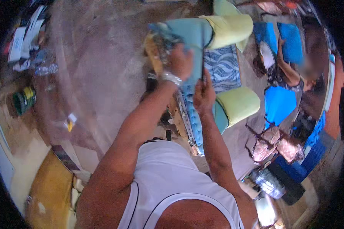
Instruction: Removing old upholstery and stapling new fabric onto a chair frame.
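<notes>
A teal upholstered furniture piece [184,29] with a tufted lower section, pale yellow padded rolls [229,29] and a blue-patterned panel [219,65] lies in front of me. My left hand [179,63], blurred, is on its upper left part beside bare tan edging [153,51] and crumpled dark material; its fingers are too smeared to read. My right hand [203,93] grips the teal piece along a dark seam, just above the lower yellow roll.
At the right, another person's arm [288,72] reaches toward blue cushions [288,42]. Pink patterned chairs [265,145] and dark blue pieces sit at lower right. A green container [23,101], white boards and plastic lie at left; a wooden panel [49,191] is at lower left.
</notes>
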Motion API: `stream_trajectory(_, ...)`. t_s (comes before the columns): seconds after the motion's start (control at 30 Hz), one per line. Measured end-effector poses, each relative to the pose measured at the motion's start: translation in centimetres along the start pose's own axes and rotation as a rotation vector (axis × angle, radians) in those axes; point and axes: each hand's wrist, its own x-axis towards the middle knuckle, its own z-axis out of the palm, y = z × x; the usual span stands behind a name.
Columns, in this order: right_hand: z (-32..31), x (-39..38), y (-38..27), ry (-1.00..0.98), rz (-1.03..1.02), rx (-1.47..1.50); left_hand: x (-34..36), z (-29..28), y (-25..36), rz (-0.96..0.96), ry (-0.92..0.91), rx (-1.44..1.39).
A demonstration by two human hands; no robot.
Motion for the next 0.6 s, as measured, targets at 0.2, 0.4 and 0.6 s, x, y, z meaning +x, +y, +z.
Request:
stream_trajectory(0.2,-1.9,-2.2,7.4,0.151,0.052,0.182,-4.6,1.8,6.5,0.106,-0.215,0.234)
stream_trajectory(0.4,-2.4,-2.5,7.1,0.074,0.206,0.114,-5.1,1.6,5.9,0.109,-0.161,0.253)
stream_trajectory(0.6,-0.9,-4.1,8.6,0.186,0.002,0.045,-2.2,-2.5,2.9,-0.033,-0.056,0.24)
